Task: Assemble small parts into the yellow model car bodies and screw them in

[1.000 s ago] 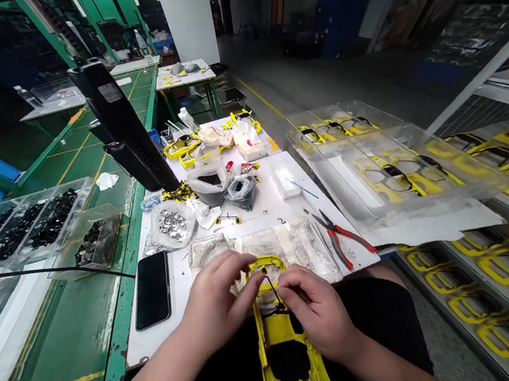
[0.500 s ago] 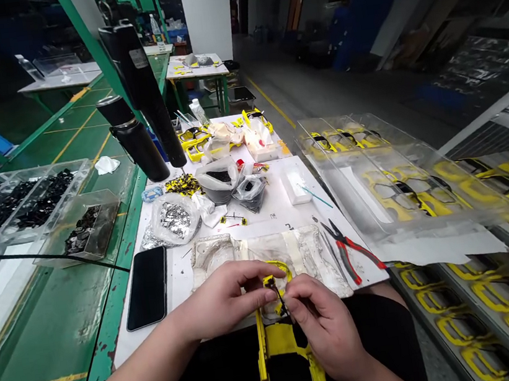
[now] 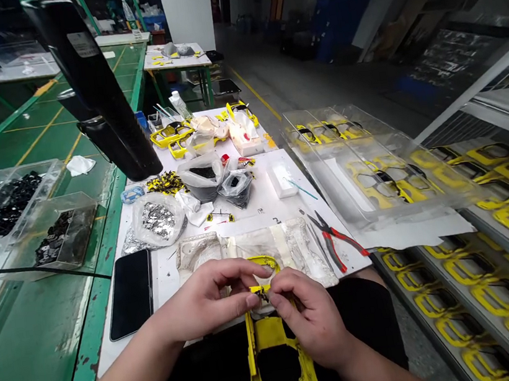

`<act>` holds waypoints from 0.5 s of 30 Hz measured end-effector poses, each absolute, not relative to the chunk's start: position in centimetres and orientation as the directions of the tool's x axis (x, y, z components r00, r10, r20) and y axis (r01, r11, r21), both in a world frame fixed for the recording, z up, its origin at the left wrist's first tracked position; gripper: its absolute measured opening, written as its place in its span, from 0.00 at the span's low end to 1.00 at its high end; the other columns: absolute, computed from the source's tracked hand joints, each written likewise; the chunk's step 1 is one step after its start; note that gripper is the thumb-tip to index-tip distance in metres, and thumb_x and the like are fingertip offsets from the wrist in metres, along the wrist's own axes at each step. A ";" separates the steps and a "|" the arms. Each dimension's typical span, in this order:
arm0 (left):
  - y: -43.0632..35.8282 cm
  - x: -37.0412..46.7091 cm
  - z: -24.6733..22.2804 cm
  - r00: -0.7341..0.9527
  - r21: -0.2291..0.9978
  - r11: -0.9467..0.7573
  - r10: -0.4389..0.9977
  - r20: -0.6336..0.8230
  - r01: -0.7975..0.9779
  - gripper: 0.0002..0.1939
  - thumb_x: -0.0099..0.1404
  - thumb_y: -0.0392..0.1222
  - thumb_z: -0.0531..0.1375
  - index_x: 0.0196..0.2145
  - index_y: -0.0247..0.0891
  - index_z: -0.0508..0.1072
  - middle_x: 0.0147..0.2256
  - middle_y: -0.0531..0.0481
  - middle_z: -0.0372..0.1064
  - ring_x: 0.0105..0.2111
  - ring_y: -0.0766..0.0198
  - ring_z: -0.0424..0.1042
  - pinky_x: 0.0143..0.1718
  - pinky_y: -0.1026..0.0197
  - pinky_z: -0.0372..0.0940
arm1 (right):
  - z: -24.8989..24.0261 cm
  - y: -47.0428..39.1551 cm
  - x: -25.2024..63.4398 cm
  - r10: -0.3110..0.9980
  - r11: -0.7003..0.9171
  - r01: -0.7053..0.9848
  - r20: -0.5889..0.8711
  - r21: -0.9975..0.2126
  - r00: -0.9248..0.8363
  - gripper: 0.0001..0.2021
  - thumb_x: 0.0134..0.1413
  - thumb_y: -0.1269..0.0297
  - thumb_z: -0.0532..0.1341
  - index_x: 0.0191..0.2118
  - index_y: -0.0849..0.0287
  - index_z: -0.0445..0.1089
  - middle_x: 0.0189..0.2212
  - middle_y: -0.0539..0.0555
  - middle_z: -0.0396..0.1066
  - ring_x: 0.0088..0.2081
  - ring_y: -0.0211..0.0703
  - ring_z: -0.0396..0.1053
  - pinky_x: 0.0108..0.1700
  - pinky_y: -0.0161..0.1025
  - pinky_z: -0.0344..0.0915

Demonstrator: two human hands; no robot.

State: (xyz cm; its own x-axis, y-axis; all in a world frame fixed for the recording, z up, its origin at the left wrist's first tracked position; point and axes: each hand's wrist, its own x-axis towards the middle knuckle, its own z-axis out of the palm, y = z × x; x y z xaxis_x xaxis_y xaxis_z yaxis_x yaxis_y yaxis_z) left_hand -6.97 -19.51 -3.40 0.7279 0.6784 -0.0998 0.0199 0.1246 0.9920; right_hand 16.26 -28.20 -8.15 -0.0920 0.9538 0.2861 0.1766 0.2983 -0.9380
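My left hand [image 3: 206,300] and right hand [image 3: 313,320], almost closed, pinch a small part [image 3: 261,290] over a yellow frame [image 3: 269,332] at the desk's near edge [image 3: 354,262] — frame likely light, stiff; grip its sides.

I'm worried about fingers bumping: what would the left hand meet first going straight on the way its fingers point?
Probably the right hand, just past the small part by the left hand's fingertips, though depth is hard to judge.
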 end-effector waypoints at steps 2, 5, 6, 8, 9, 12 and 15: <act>-19.5 -7.2 -3.4 0.747 0.994 0.107 0.660 -0.081 0.014 0.17 0.73 0.46 0.72 0.57 0.38 0.85 0.40 0.45 0.81 0.37 0.62 0.76 0.40 0.64 0.71 | -8.1 -28.2 16.3 0.952 0.303 0.170 0.290 -0.938 -0.097 0.04 0.78 0.66 0.64 0.45 0.52 0.75 0.39 0.50 0.75 0.40 0.41 0.73 0.43 0.38 0.70; -19.5 -7.3 -3.3 0.768 0.997 0.070 0.637 -0.069 0.031 0.15 0.74 0.48 0.72 0.52 0.37 0.87 0.38 0.44 0.82 0.35 0.63 0.75 0.39 0.64 0.70 | -8.0 -28.2 16.3 0.953 0.298 0.186 0.283 -0.936 -0.104 0.04 0.78 0.65 0.64 0.44 0.53 0.76 0.38 0.50 0.74 0.39 0.41 0.73 0.42 0.39 0.69; -19.5 -7.4 -3.2 0.771 0.998 0.056 0.633 -0.067 0.041 0.14 0.74 0.48 0.72 0.50 0.36 0.87 0.37 0.45 0.81 0.35 0.64 0.74 0.39 0.64 0.69 | -8.0 -28.2 16.3 0.954 0.296 0.193 0.281 -0.935 -0.103 0.05 0.78 0.65 0.64 0.44 0.53 0.75 0.38 0.50 0.74 0.39 0.41 0.72 0.42 0.39 0.69; -19.4 -7.4 -3.2 0.770 0.998 0.036 0.635 -0.064 0.053 0.13 0.73 0.48 0.73 0.48 0.36 0.87 0.36 0.46 0.80 0.34 0.64 0.73 0.38 0.65 0.69 | -8.0 -28.2 16.4 0.956 0.292 0.201 0.275 -0.935 -0.105 0.05 0.78 0.64 0.64 0.43 0.53 0.75 0.38 0.51 0.74 0.38 0.42 0.72 0.41 0.40 0.68; -19.4 -7.4 -3.2 0.769 0.998 0.029 0.637 -0.059 0.053 0.13 0.72 0.48 0.73 0.47 0.36 0.87 0.35 0.47 0.80 0.33 0.65 0.72 0.37 0.65 0.68 | -8.0 -28.2 16.4 0.956 0.291 0.201 0.274 -0.935 -0.107 0.06 0.78 0.64 0.64 0.43 0.53 0.75 0.38 0.51 0.74 0.38 0.42 0.72 0.41 0.40 0.68; -19.4 -7.3 -3.1 0.765 0.998 0.014 0.642 -0.052 0.057 0.13 0.70 0.48 0.75 0.47 0.37 0.86 0.33 0.49 0.78 0.32 0.66 0.70 0.35 0.66 0.67 | -8.0 -28.2 16.4 0.955 0.292 0.197 0.275 -0.936 -0.109 0.05 0.78 0.63 0.65 0.43 0.53 0.75 0.38 0.51 0.74 0.38 0.42 0.73 0.41 0.40 0.69; -19.3 -7.2 -2.9 0.767 0.997 0.014 0.638 -0.071 0.081 0.14 0.70 0.50 0.75 0.45 0.37 0.86 0.34 0.49 0.79 0.32 0.66 0.73 0.36 0.65 0.68 | -8.0 -28.2 16.5 0.955 0.292 0.211 0.272 -0.933 -0.117 0.06 0.78 0.63 0.65 0.43 0.53 0.75 0.38 0.51 0.75 0.39 0.43 0.74 0.41 0.41 0.70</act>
